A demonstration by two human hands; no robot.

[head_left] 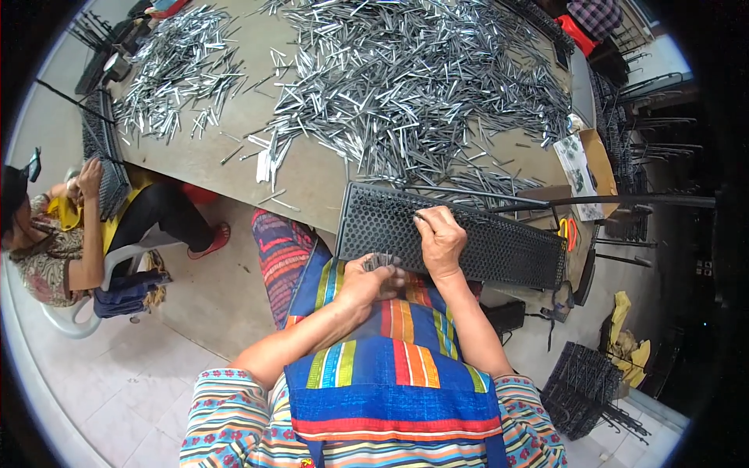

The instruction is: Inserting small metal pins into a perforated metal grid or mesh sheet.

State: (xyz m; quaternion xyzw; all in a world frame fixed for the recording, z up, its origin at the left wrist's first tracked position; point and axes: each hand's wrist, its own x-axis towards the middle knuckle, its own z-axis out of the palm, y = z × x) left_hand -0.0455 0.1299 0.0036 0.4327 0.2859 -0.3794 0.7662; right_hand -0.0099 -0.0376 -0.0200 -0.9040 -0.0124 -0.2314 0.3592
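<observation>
A long black perforated rack (507, 246), covered in rows of round holes, lies tilted between the table edge and my lap. My left hand (367, 287) is closed around a small bundle of short grey rods (382, 261), held low by the rack's near edge. Over the left part of the rack is my right hand (441, 243), thumb and fingers pinched together at the holes. Whatever sits between those fingertips is too small to make out. A big heap of similar thin grey and silver rods (406, 86) covers the table beyond the rack.
A smaller rod pile (183, 70) lies at the table's far left. Orange-handled scissors (569, 232) and an opened cardboard box (597, 168) are at right. At left, a seated person (58, 249) handles another black rack (105, 156). More black racks (581, 390) stand lower right.
</observation>
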